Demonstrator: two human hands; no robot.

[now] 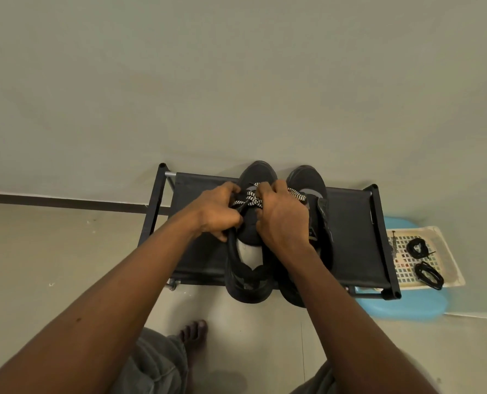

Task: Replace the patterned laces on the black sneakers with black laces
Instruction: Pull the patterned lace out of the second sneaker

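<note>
Black rack [350, 228] by pale wall [236, 81], left hand [216, 214] and right hand [282, 220] tight around patterned laces [251, 199]

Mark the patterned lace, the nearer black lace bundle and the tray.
patterned lace [249, 199]: head view, its crossed middle stretch.
nearer black lace bundle [429, 276]: head view, its coiled strands.
tray [450, 262]: head view, its plain right rim.

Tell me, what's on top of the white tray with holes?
Two coiled black laces lie on the white tray, and what looks like a patterned lace lies at its left edge. The shoe rack covers the tray's near-left corner.
</note>
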